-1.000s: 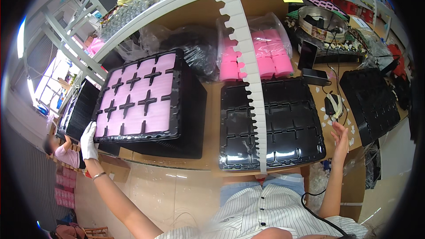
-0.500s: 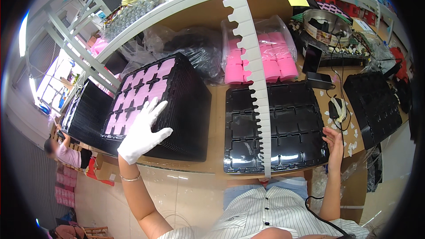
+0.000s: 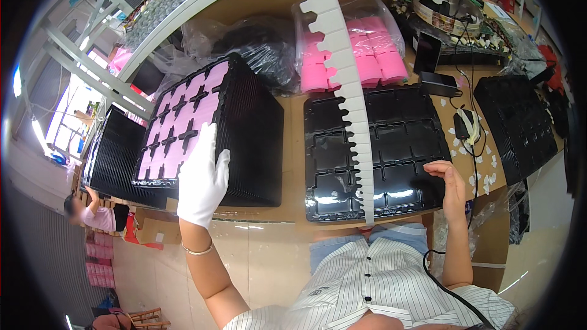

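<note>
My left hand (image 3: 205, 180), in a white glove, is open with its fingers stretched out. It is at the near right edge of a tall stack of black plastic trays (image 3: 254, 131); whether it touches the stack, I cannot tell. Pink pieces (image 3: 160, 162) fill the compartments of the top tray. My right hand (image 3: 451, 186) is bare, its fingers bent and holding nothing, at the right edge of a black compartment tray (image 3: 400, 125) in front of me. That tray lies flat with no pink pieces in it.
A pale notched strip (image 3: 343, 64) crosses the view above the tray. Bagged pink pieces (image 3: 382, 68) stand behind it. Right are a phone (image 3: 427, 52), a black box (image 3: 439, 84), cables, white scraps and more black trays (image 3: 513, 125). A person (image 3: 101, 217) is far left.
My left hand has turned its fingers upward and drawn in its thumb, beside the stack's edge. My right hand has shifted left over the tray's edge. The whole view has tilted slightly.
</note>
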`<action>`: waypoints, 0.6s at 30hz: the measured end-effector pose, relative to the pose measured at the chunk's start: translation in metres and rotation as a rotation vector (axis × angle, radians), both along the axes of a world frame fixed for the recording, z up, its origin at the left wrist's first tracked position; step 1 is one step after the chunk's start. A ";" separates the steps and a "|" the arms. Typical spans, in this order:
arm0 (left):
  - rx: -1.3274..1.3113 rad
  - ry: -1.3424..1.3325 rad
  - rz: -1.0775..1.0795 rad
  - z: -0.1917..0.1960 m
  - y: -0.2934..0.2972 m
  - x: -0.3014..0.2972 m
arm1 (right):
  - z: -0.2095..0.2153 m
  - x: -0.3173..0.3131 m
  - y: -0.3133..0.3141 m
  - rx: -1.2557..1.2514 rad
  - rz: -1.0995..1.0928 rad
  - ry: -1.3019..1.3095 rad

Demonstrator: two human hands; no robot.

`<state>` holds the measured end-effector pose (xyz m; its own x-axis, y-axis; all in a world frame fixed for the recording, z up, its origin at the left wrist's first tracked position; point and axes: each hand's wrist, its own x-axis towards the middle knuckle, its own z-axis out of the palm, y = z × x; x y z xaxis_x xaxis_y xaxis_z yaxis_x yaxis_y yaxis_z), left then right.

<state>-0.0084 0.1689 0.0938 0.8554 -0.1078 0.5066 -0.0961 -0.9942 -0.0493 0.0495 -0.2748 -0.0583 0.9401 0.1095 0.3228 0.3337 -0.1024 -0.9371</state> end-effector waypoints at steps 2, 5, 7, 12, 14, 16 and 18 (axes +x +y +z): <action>0.019 0.011 0.046 -0.003 -0.003 0.001 | 0.001 0.001 0.002 -0.002 0.021 0.004; 0.145 -0.136 0.039 -0.005 -0.035 0.000 | 0.003 -0.007 0.006 -0.012 0.010 -0.026; 0.107 -0.278 -0.020 -0.014 -0.077 0.006 | 0.000 -0.006 0.018 -0.078 0.028 0.002; -1.438 0.666 -0.136 -0.073 -0.164 0.013 | -0.003 -0.014 0.072 -0.019 0.256 0.192; -1.716 1.043 -0.166 -0.088 -0.160 0.028 | -0.020 -0.015 0.079 0.106 0.389 0.398; -1.736 0.964 -0.306 -0.111 -0.145 0.022 | -0.028 -0.018 0.090 0.322 0.530 0.537; -1.756 0.874 -0.435 -0.121 -0.133 0.016 | -0.021 -0.018 0.092 0.339 0.545 0.653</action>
<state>0.0079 0.0361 -0.0267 0.9411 -0.2815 -0.1875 0.2468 0.1921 0.9498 0.0312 -0.1828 -0.0795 0.7930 0.5882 -0.1586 -0.3513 0.2289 -0.9078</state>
